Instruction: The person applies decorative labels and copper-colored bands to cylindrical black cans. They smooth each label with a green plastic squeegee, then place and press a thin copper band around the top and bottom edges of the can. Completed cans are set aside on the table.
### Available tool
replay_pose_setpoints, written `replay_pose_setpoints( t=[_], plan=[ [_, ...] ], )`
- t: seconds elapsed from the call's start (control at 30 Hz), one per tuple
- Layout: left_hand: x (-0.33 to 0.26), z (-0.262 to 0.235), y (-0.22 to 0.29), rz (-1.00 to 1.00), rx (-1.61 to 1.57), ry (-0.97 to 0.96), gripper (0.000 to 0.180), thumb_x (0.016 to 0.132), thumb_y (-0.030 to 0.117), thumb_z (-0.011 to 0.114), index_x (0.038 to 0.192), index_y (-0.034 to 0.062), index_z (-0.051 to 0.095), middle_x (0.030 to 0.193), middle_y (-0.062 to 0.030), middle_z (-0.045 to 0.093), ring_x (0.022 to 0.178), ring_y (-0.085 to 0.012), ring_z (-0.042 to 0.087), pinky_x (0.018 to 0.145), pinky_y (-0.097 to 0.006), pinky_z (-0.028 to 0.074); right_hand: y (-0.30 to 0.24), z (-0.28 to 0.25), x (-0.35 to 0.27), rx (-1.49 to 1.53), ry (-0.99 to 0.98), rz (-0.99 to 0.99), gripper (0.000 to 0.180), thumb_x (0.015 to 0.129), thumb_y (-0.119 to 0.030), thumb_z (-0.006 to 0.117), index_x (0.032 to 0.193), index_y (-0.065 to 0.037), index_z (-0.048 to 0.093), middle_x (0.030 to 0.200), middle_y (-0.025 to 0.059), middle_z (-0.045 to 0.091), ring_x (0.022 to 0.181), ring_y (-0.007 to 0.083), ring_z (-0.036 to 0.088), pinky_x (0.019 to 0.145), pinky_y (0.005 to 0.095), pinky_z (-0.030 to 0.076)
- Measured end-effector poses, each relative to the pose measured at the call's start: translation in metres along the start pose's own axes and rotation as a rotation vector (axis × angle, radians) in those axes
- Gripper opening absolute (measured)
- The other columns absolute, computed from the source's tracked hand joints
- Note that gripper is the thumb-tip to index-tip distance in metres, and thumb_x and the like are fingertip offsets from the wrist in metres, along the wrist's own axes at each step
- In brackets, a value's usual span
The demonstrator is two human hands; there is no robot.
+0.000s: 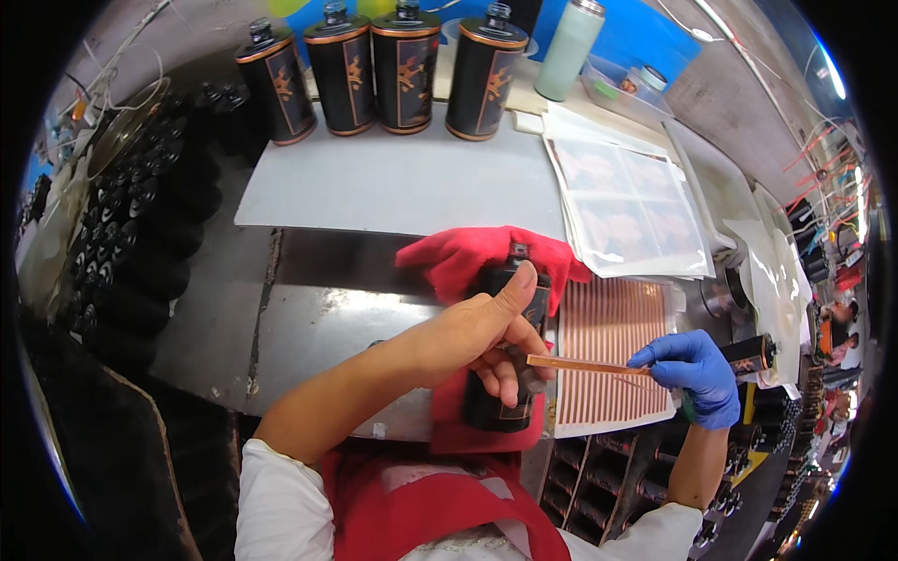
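My bare left hand (482, 341) is over a black bottle (498, 411) that lies on red cloth in front of me. Its thumb points up and its fingers are loosely curled and apart, next to the left end of a copper-coloured strip (589, 365). Whether they touch the strip I cannot tell. My right hand (690, 374), in a blue glove, pinches the strip's right end. Below the strip lies a sheet of copper strips (613, 323) on pale backing. A red cloth (477, 257) is bunched around the bottle's neck end; my left hand hides part of the bottle.
Several black bottles with copper trim (404, 75) stand along the back of a grey board (402, 178). Plastic-covered printed sheets (631, 201) lie at its right, near a pale green flask (571, 51) and a clear tub (625, 89). More dark bottles (140, 206) are stacked at the left.
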State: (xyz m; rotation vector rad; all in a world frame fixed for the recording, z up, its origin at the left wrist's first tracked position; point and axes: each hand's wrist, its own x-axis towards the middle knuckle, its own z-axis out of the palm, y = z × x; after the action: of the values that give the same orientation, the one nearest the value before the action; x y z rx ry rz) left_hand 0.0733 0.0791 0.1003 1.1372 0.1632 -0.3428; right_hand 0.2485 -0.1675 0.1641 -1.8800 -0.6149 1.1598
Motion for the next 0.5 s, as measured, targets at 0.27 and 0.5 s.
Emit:
replay_pose_setpoints(
  t=[0.27,0.5],
  plan=[
    [-0.008,-0.012,0.002,-0.075,-0.087,0.111,0.069,0.094,0.056,0.035,0.094,-0.0058,0.067,0.075,-0.0089,0.066,0.05,-0.0108,0.059,0.049,-0.02,0.044,-0.011,0.003,0.018,-0.033,-0.074,0.102,0.025,0.081,-0.01,0.063,0.102,0.002,0.068,0.07,-0.0011,0.058,0.061,0.0041,0.047,0.056,0.0178,0.037],
    [-0.006,-0.013,-0.015,0.177,0.184,0.385,0.012,0.084,0.008,0.066,0.088,-0.0036,0.069,0.071,-0.0061,0.065,0.055,-0.0068,0.056,0.048,-0.02,0.045,0.008,0.006,0.049,0.022,-0.092,0.114,0.019,0.075,-0.011,0.074,0.089,0.002,0.069,0.081,0.0069,0.067,0.075,0.0103,0.062,0.071,0.0228,0.049]
  ],
)
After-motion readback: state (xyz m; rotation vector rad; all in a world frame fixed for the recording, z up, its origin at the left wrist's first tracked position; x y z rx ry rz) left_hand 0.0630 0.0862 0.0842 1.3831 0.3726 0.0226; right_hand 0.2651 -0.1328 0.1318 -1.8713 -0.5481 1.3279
